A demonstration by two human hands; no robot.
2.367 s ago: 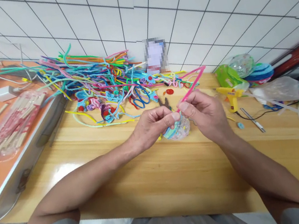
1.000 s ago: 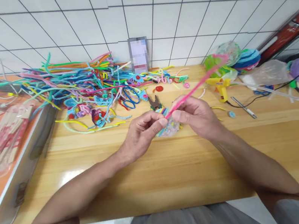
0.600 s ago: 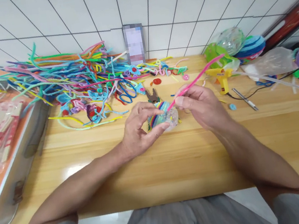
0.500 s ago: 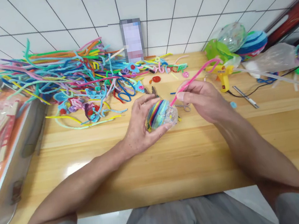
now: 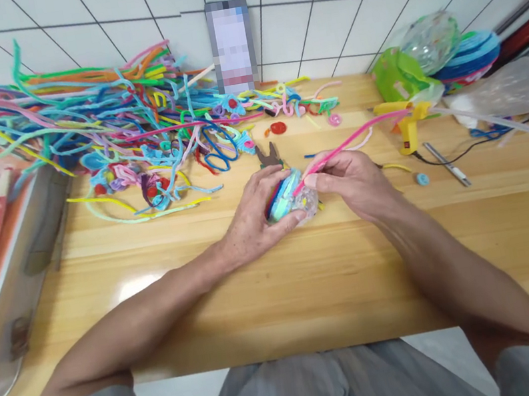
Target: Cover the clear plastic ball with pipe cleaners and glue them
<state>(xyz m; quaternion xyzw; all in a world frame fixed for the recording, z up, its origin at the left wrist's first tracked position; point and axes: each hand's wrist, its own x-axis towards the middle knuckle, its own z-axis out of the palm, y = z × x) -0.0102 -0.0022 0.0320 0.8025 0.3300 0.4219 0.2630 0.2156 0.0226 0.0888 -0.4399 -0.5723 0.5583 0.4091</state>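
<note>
Cups a small clear ball (image 5: 292, 197), partly wound with coloured stripes, in the left hand (image 5: 253, 217), with the thumb below and the fingers over the top, low over the middle of the wooden counter (image 5: 309, 285). Pinches a pink pipe cleaner (image 5: 356, 137) between thumb and forefinger of the right hand (image 5: 350, 180), with the near end meeting the top of the ball and the free length slanting up and away to the right. Holds both hands closed, each clamped on its own thing, close together with only the ball between.

Just behind the ball, brown-handled pliers (image 5: 268, 155) flat on the counter. Farther back and to the left, a tangled heap of pipe cleaners (image 5: 121, 127) in many colours, reaching the tiled wall. Off to the right, well apart from the hands, a yellow glue gun (image 5: 405, 130), a green bag (image 5: 396, 78) and a clear globe (image 5: 428, 42). Near the right wrist, a little blue ring (image 5: 422, 179).
</note>
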